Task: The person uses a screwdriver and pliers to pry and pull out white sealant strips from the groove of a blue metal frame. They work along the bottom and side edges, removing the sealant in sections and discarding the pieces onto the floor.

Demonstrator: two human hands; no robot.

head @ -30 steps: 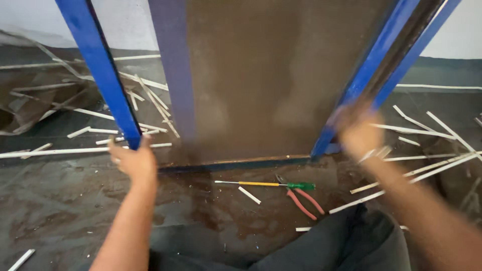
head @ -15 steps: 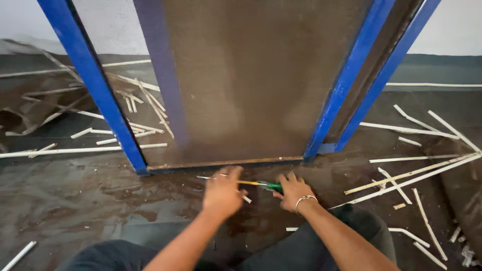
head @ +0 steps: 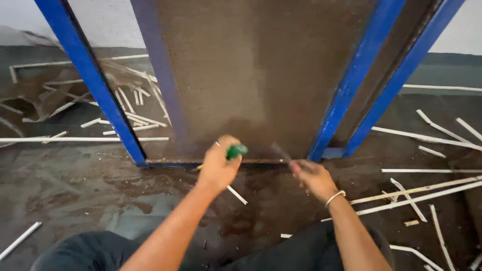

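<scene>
The left hand grips a green tool at the bottom of the brown panel. The right hand pinches something blurry there. The tool might slip and poke those fingers

A dark, stained floor carries everything here. A blue-framed brown panel stands on it at the middle, its bottom edge on the floor. Thin white strips lie scattered toward the floor's right edge, more white strips lie in a heap at the far left, and one short strip lies near the left near corner
</scene>
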